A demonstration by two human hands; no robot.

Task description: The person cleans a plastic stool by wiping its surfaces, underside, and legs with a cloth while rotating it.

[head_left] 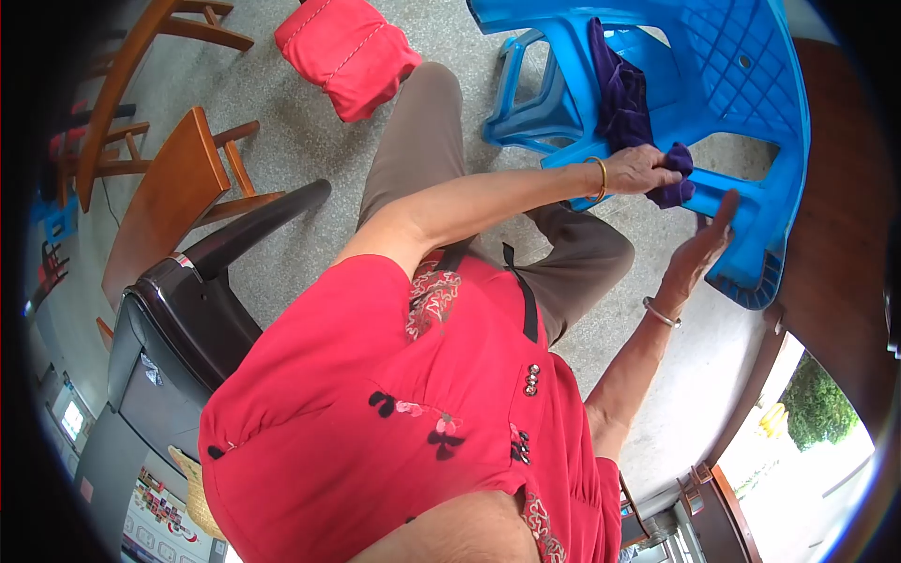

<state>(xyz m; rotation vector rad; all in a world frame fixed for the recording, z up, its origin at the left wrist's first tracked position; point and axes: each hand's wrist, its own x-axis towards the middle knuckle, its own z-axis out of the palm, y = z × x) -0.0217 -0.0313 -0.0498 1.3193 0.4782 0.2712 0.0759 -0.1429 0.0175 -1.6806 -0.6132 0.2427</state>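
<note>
My left hand (642,171), with a gold bangle at the wrist, is closed on a bunched end of a purple cloth (621,98) at the edge of a blue plastic chair (737,52). The rest of the cloth trails back over the chair's seat. My right hand (699,251), with a silver bangle, is beside the chair's near arm. Its fingers are stretched out against the blue plastic, seen nearly edge-on. Purple cloth also sticks out past my left fingertips.
A blue stool (535,117) stands behind the chair. A red cloth-covered seat (347,56) is at the top. Wooden chairs (174,202) and a dark armrest (249,235) are at the left. A brown wooden surface (840,188) borders the right side, above a bright doorway.
</note>
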